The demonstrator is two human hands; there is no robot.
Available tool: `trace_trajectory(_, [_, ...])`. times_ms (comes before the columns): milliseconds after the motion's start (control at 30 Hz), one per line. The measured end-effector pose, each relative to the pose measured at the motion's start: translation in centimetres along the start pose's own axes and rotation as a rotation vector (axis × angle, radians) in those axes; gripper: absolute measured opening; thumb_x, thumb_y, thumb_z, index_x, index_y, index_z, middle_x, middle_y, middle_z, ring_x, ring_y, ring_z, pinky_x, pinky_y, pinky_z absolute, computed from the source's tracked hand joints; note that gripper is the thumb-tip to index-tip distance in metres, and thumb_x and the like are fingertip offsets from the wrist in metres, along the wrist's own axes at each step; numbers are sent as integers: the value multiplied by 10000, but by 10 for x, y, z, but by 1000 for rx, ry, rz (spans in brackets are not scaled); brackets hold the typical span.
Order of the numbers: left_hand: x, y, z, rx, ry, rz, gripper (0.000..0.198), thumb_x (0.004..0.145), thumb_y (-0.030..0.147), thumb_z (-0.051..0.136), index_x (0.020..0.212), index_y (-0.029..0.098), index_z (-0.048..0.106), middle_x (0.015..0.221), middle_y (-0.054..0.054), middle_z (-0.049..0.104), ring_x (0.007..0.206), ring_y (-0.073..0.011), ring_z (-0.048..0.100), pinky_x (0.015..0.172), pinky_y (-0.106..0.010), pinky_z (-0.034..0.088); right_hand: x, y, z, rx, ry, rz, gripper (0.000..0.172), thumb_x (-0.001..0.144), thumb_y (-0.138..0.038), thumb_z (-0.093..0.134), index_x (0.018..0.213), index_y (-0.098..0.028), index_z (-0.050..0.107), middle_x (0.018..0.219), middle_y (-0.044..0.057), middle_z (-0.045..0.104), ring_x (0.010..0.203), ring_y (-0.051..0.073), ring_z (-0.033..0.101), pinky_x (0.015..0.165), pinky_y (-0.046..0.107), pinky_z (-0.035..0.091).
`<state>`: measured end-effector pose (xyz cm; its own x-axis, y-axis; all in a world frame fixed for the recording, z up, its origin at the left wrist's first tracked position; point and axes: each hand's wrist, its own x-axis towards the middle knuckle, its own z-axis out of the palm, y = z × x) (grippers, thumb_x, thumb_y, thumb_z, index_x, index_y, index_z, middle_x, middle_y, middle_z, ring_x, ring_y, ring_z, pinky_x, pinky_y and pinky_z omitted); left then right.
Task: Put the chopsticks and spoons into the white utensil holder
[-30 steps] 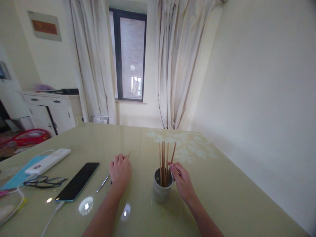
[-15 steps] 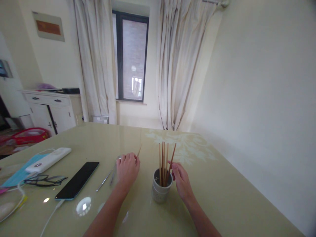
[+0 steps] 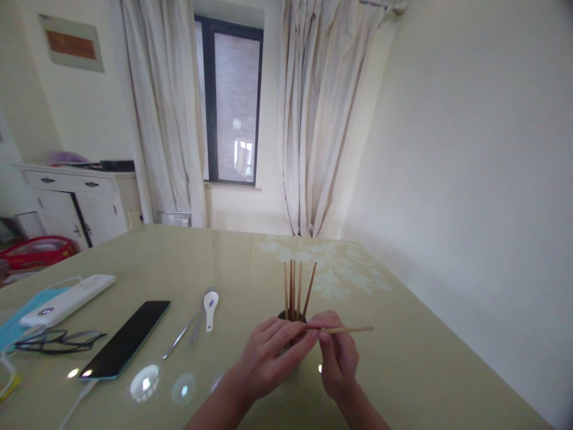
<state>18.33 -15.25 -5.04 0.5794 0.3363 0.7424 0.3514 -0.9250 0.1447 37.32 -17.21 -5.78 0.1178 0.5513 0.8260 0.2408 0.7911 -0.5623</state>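
Observation:
A light wooden chopstick (image 3: 358, 329) lies almost level across my two hands, its free end pointing right. My left hand (image 3: 271, 353) pinches its left part between thumb and fingers. My right hand (image 3: 339, 356) has its thumb and fingers closed on it close beside the left fingertips. Just behind the hands stands a cup (image 3: 283, 315), mostly hidden by my left hand. Several wooden chopsticks (image 3: 293, 289), some light and some dark brown, rise out of it; one dark one leans right.
Left of the hands lie a white ceramic spoon (image 3: 210, 306) and thin metal utensils (image 3: 181, 334). Farther left are a phone (image 3: 128, 339) on a cable, folded glasses (image 3: 58, 340), a white power strip-like device (image 3: 67, 300) and a blue mask (image 3: 15, 316). A wall (image 3: 470, 179) borders the table's right side.
My left hand has moved right from above the white spoon to in front of the cup, bringing the chopstick. My right hand has left the cup's side and closed on that chopstick.

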Motion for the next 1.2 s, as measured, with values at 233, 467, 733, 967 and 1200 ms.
trace_trajectory(233, [6, -42, -19, 210, 268, -553, 337, 1081, 293, 420, 1221, 230, 721, 1144, -118, 764, 1079, -250, 715, 985, -392, 557, 35, -2, -15, 209, 462, 202, 248, 1080, -448, 581, 970, -226, 596, 792, 49, 760, 602, 175, 675, 557, 277, 525])
trace_trajectory(467, [-28, -92, -56, 789, -263, -1152, 294, 1021, 248, 489, 1203, 127, 685, 1208, -197, 687, 1167, -366, 646, 890, -431, 515, 32, 4, -8, 83, 164, 384, 363, 1008, -541, 661, 980, -183, 715, 701, 17, 686, 551, 151, 600, 513, 258, 511])
trace_trajectory(733, [-53, -111, -61, 745, -382, -1313, 350, 1046, 189, 366, 1145, 152, 699, 1217, -191, 700, 1127, -319, 683, 810, -369, 487, 23, 14, 7, -52, 55, 517, 529, 882, -575, 774, 1200, -152, 799, 741, 15, 640, 558, 140, 521, 441, 231, 425])
trace_trajectory(967, [-56, -117, -57, 671, -341, -1316, 284, 1049, 226, 398, 1138, 154, 657, 1143, -191, 734, 1079, -314, 718, 816, -364, 504, 23, 20, 5, -36, 3, 569, 534, 869, -620, 773, 1130, -158, 832, 866, 97, 772, 714, 223, 678, 620, 311, 568])
trace_trajectory(1200, [-61, -126, -58, 550, -279, -1373, 260, 1039, 261, 475, 1218, 135, 615, 1165, -201, 764, 1114, -324, 730, 862, -365, 487, 23, 17, 4, -37, -61, 530, 495, 947, -606, 693, 1209, -206, 823, 1065, 115, 790, 825, 236, 699, 686, 316, 561])
